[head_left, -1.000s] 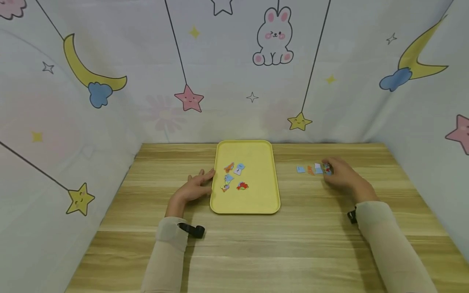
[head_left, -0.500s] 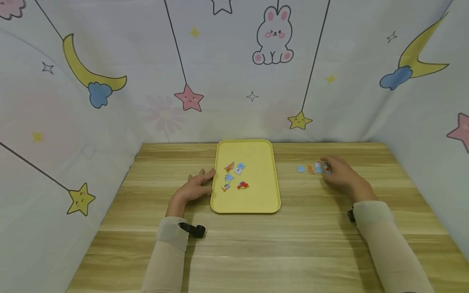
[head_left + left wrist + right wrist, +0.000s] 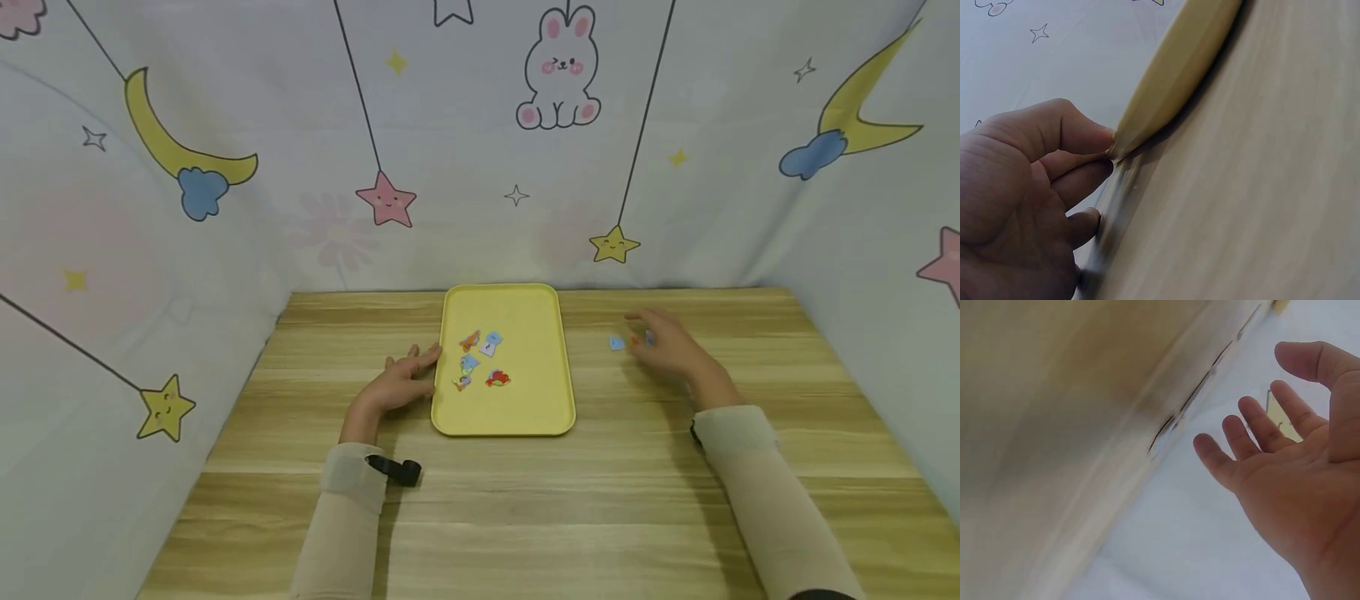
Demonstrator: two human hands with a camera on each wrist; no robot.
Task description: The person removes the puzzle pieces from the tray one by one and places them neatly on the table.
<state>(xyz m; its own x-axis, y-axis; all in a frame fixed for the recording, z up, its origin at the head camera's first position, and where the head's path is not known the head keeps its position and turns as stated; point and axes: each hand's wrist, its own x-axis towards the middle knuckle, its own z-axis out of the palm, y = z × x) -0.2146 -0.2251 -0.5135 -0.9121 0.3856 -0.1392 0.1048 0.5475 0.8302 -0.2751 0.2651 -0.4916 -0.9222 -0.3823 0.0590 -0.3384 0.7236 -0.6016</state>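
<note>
My left hand (image 3: 397, 383) rests against the left side of a yellow tray (image 3: 528, 408), thumb and fingertips touching its edge; the left wrist view has them at the tray's rim (image 3: 1175, 75). Several small flat cut-out pieces lie in the tray: an orange piece (image 3: 470, 340), a blue and white piece (image 3: 491, 343), a blue piece (image 3: 468, 364) and a red piece (image 3: 497, 378). My right hand (image 3: 671, 348) hovers over a row of similar pieces, with fingers spread and nothing held. A light blue piece (image 3: 617, 343) shows to its left; the hand partly hides the others.
The wooden table (image 3: 517, 508) extends around the tray on all sides. Behind it hangs a white cloth (image 3: 465, 150) printed with moons, stars and a rabbit, also closing in both sides.
My right hand has shifted left from the right end of the row and lifted off the pieces, with fingers spread wider. The left hand and tray have stayed in place.
</note>
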